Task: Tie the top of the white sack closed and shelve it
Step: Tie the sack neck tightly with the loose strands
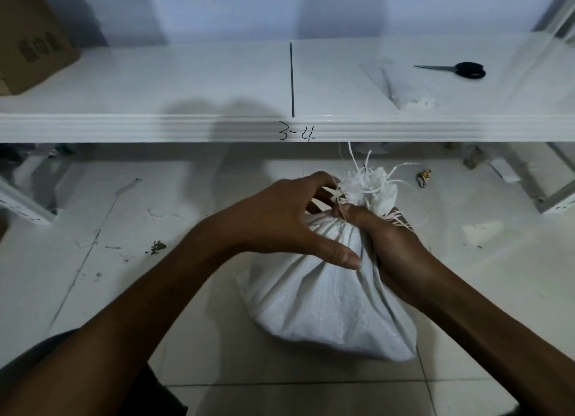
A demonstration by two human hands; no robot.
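A white woven sack [326,306] stands on the tiled floor below the shelf. Its top is gathered into a neck, with frayed white strands [370,179] sticking up above it. My right hand [389,241] grips the gathered neck from the right side. My left hand [289,223] is at the neck from the left, its fingers curled around a thin string [339,204] that runs across the neck, its thumb lying on the sack's folds. The white shelf [186,126], marked "3-4" on its front edge, runs across the view just beyond the sack.
Black-handled scissors [460,70] lie on the shelf at the right, near a clear plastic bag [392,83]. A cardboard box [28,39] sits on the shelf's far left. A small wrapper [423,176] and scraps litter the floor. Shelf uprights [529,188] stand at the right.
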